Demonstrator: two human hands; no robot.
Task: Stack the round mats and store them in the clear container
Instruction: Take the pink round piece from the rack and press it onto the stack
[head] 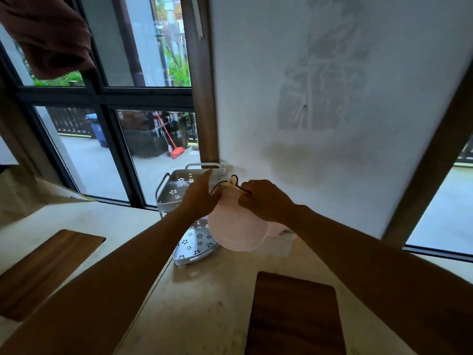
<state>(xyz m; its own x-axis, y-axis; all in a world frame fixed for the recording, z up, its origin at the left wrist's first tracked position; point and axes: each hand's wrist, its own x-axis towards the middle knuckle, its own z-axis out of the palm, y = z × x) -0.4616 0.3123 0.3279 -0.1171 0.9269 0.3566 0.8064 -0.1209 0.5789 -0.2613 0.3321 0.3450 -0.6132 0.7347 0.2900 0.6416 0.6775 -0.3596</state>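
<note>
A pale pink round mat (236,233) hangs tilted above the counter's far edge, close to the white wall. Its ribbed top part (230,193) has a black cord loop that runs up to a small white hook (233,181). My left hand (201,198) grips the mat's upper left edge, thumb stretched upward. On the upper right, my right hand (266,201) pinches the mat by the cord. Something pale and translucent (277,229) shows behind the mat's right side; I cannot tell whether it is the clear container.
A white two-tier rack (169,190) with flower-shaped holes stands at the counter's corner, just left of the mat. Two dark wooden boards lie on the beige counter, one at the left (48,272) and one at the near right (294,319). Windows fill the left.
</note>
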